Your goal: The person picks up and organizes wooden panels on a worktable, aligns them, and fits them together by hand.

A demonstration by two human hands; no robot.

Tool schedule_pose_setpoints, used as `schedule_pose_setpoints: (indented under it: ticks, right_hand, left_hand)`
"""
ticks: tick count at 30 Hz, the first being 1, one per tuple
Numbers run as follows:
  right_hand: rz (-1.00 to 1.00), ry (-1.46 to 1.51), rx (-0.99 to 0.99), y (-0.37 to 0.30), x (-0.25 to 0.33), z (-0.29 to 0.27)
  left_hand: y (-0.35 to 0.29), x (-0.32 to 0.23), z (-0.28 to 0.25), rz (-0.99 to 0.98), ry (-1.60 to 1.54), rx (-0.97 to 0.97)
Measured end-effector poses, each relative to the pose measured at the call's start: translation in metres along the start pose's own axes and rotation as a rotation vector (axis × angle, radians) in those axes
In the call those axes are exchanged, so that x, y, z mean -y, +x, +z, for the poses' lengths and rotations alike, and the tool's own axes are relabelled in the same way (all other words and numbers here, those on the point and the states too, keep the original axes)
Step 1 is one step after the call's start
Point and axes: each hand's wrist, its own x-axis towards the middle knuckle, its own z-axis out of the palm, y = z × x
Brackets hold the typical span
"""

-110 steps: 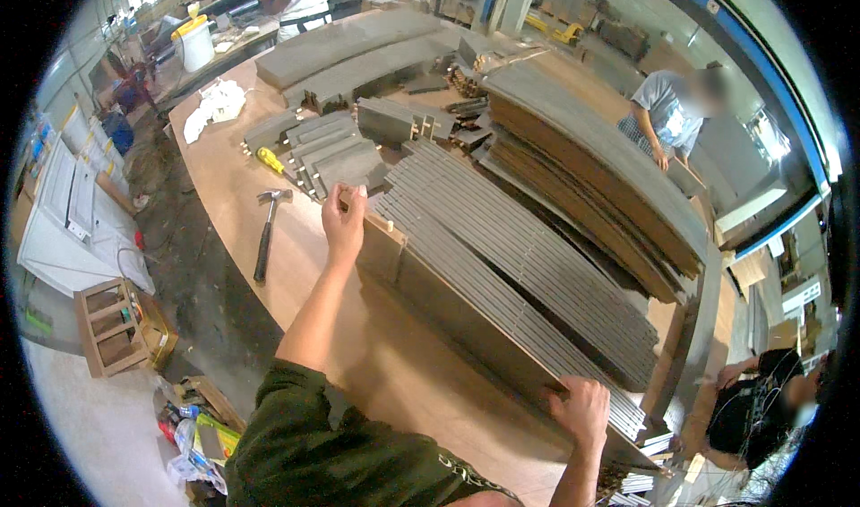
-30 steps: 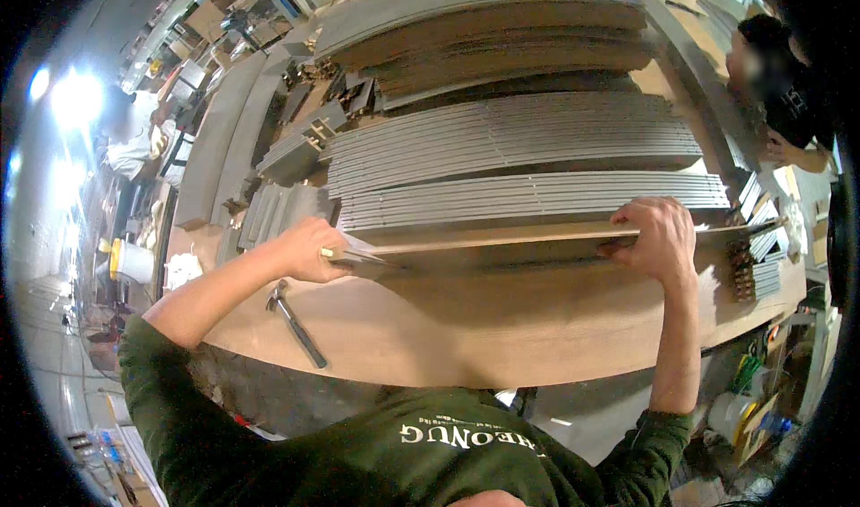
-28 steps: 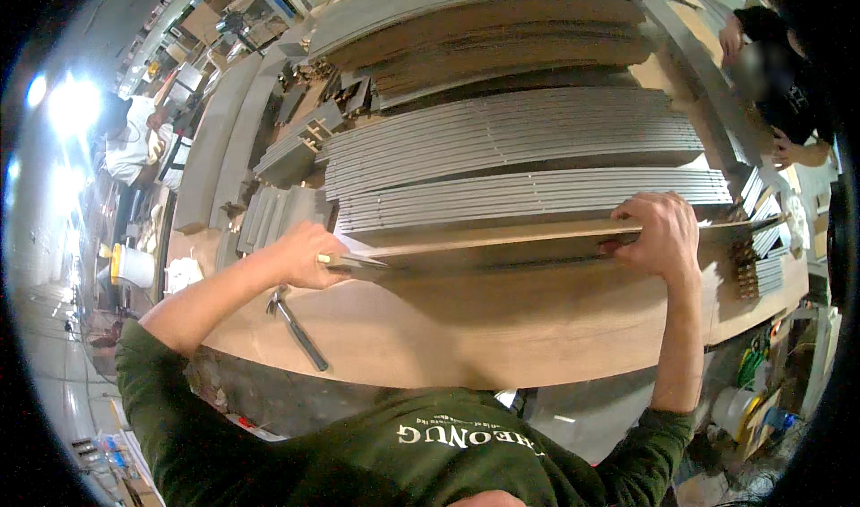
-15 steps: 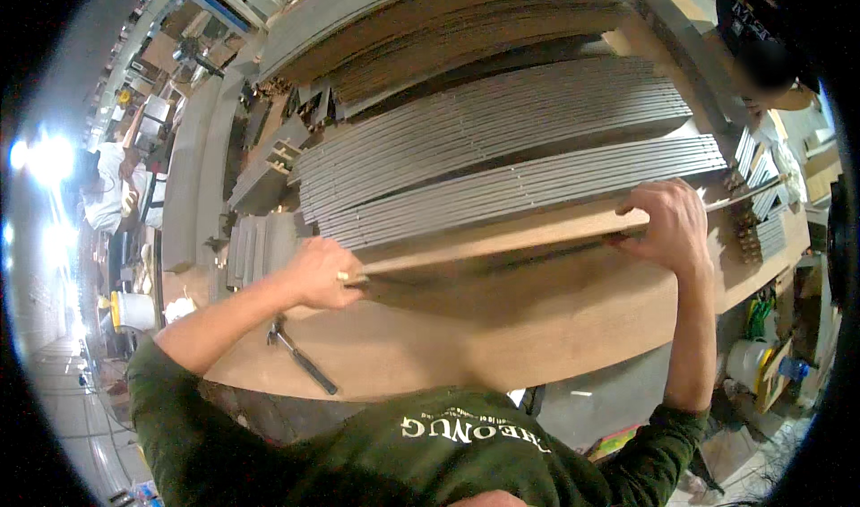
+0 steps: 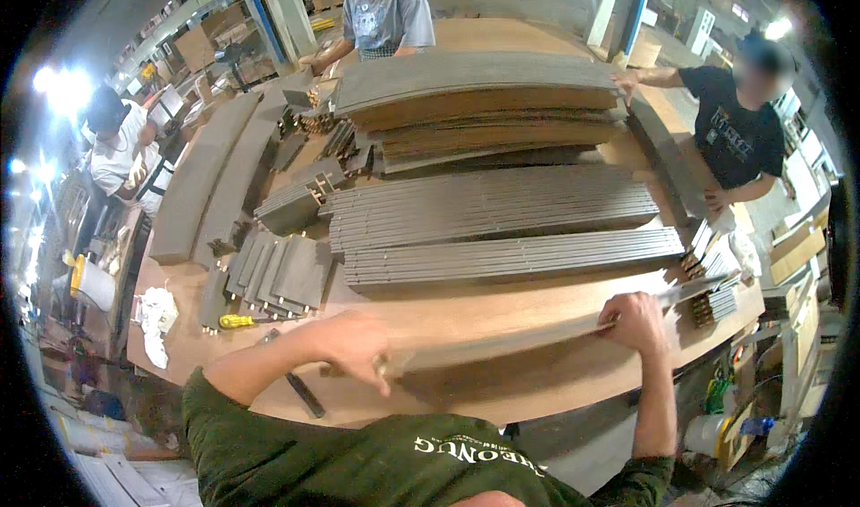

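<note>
— Blurred where?
— At left hand (image 5: 358, 350) and left end of board (image 5: 502, 345), too smeared to tell if touching.
— And hidden?
— Behind the left forearm (image 5: 273, 359), part of the hammer (image 5: 306, 396).
— Cut off?
— By the top edge, across the head of the grey-shirted co-worker (image 5: 387, 14).

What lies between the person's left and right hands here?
In the head view, a long board stretches between the left hand and the right hand.

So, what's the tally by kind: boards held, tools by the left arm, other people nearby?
Board in the right hand: 1
Tools: 2, a yellow-handled tool and a dark-handled tool
Other people: 3, a person in grey, a person in black, a person in white
Total: 6
</note>
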Motion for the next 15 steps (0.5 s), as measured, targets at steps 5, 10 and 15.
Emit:
schedule_pose_setpoints:
  ticks: [5,10,15]
  right_hand:
    - [-0.007,-0.001,0.061,-0.025,0.044,0.003]
    - [0.015,-0.005,0.047,-0.024,0.059,0.003]
    - [0.027,0.017,0.019,-0.036,0.055,0.008]
  left_hand:
    - [0.011,0.048,-0.008,-0.189,-0.323,-0.229]
    - [0.082,0.123,0.075,-0.199,0.115,-0.61]
    - [0.104,0.102,0.08,-0.063,0.395,-0.272]
